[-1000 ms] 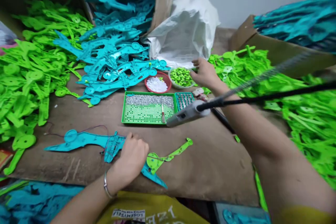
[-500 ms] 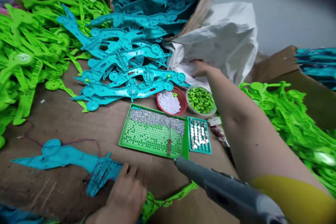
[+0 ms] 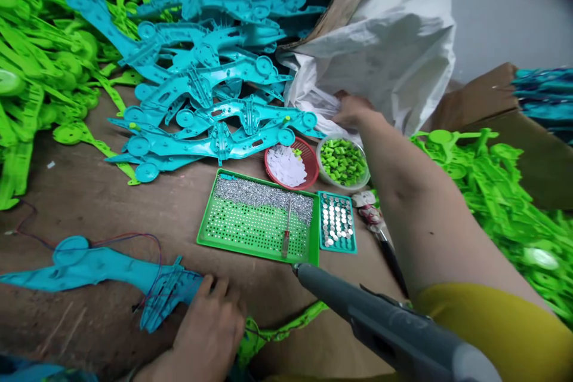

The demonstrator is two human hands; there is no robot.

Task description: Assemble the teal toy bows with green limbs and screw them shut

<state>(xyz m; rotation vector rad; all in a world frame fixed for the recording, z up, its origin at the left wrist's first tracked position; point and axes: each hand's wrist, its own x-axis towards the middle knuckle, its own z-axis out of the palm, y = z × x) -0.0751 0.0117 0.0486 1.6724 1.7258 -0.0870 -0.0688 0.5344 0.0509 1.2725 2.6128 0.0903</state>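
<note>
My left hand is closed over the right end of a blue plastic part, which lies on the table with thin red and dark wires across it. A green plastic part shows just right of that hand, partly hidden. Stretched out to the back, my right hand is at the mouth of a white woven bag. Its fingers are curled among whitish material, and what they hold is hidden. A grey electric screwdriver juts in from the lower right.
A green tray holds small screws and a screwdriver. Beside it are a teal tray of metal discs, a red basket and a bowl of green pieces. Blue parts and green parts are heaped behind.
My right hand has curled its fingers at the bag's mouth, where they were more spread before. My left hand stays on the blue part. The whole view has shifted slightly.
</note>
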